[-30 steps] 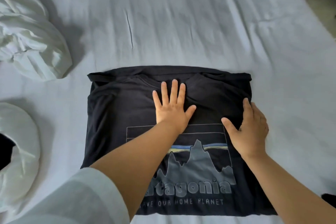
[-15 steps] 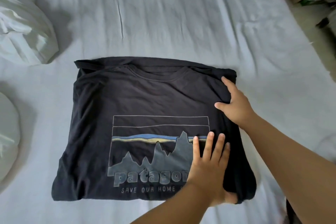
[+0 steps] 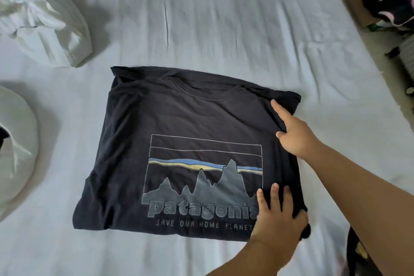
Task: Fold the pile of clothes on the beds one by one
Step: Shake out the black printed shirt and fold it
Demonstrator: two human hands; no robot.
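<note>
Matt dark cotton-like T-shirt (image 3: 179,123) with flat printed graphic, wrinkled pale cloth bedsheet (image 3: 224,18)

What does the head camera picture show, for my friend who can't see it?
A dark T-shirt with a mountain print lies partly folded on a pale bed sheet, and both hands grip its right edge: the right hand higher up, the left hand at the bottom corner. Crumpled white clothes lie at the upper left.
</note>
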